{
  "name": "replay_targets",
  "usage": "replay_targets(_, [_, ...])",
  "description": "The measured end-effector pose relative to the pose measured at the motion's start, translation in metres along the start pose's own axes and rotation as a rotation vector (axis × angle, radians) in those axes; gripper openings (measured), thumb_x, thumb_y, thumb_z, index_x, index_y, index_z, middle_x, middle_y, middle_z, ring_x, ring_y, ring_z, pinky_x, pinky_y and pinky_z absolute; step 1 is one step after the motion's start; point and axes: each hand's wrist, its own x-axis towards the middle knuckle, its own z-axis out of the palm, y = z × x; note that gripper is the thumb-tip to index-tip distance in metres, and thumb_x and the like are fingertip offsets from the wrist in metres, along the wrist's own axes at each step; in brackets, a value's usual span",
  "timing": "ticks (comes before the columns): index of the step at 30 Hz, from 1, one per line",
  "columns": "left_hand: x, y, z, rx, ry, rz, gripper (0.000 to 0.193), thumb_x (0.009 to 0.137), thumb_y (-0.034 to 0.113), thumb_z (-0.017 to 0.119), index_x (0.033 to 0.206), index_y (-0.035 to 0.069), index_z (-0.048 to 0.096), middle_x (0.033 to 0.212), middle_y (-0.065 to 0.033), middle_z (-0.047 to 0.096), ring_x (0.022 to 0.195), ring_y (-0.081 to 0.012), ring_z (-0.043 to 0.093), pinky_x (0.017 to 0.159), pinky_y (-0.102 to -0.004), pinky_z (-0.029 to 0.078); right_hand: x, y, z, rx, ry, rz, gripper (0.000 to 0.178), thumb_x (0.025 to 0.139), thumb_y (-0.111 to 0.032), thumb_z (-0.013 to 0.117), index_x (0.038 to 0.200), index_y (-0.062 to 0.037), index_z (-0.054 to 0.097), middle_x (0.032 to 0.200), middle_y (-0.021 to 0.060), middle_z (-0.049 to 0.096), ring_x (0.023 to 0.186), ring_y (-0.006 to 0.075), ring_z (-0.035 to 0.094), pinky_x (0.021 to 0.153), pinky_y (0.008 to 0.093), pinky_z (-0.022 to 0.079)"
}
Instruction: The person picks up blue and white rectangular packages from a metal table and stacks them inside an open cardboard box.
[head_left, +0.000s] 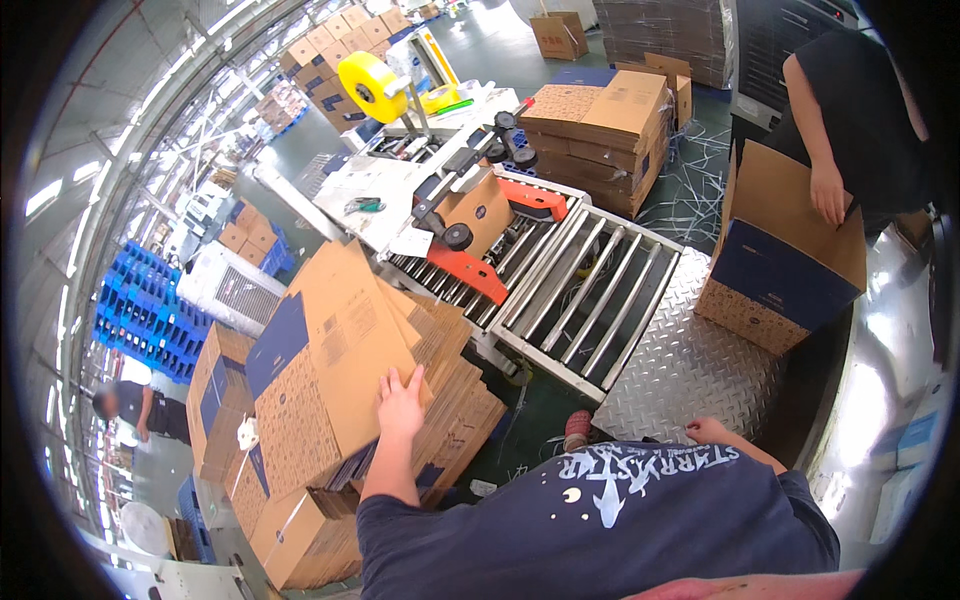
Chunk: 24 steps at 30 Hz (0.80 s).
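While one box (476, 222) sits in the machine (470, 272), many flat boxes (335, 365) wait under the loose left hand (402, 404); right hand's (708, 431) grip: can't tell.

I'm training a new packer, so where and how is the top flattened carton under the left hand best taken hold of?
Probably by its right edge, coming from the right, the person's own side: fingers beneath, thumb on top. The top flattened carton is a broad, thin sheet lying flat, so an edge suits a pinch; the left hand rests near that one.
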Motion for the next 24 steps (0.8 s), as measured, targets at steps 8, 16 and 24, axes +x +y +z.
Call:
replay_targets(8, [-0.054,-0.083,-0.168,-0.095,0.981,-0.349,0.018,0.091,0.021,0.051,0.092,0.009,0.064,0.083,-0.0151,0.066,0.077,-0.0327,0.064,0.067,-0.0443,0.051,-0.045,0.103,0.034,0.079,0.037,-0.135,0.040,0.079,-0.036,0.064,0.109,-0.0102,0.066,0.100,0.0139,0.068,0.093,0.0290,0.065,0.081,0.0373,0.050])
replay_targets(16, [-0.205,0.128,-0.374,0.095,1.533,0.779,0.014,0.069,0.016,0.066,0.083,0.011,0.066,0.071,0.0006,0.060,0.062,-0.0179,0.059,0.055,-0.0330,0.046,-0.177,-0.095,-0.147,0.365,0.521,-0.435,0.025,0.083,-0.013,0.062,0.103,0.0013,0.064,0.095,0.0094,0.065,0.086,0.0175,0.061,0.076,0.0298,0.050])
replay_targets(24, [-0.198,0.315,-0.282,-0.185,0.667,1.991,0.018,0.073,0.023,0.063,0.068,0.005,0.062,0.065,-0.0073,0.061,0.066,-0.0264,0.063,0.063,-0.0376,0.049,-0.306,-0.325,-0.175,1.423,-0.432,-1.087,0.063,0.090,-0.011,0.046,0.148,-0.0072,0.021,0.147,0.0128,0.032,0.131,0.0220,0.039,0.107,0.0357,0.033])
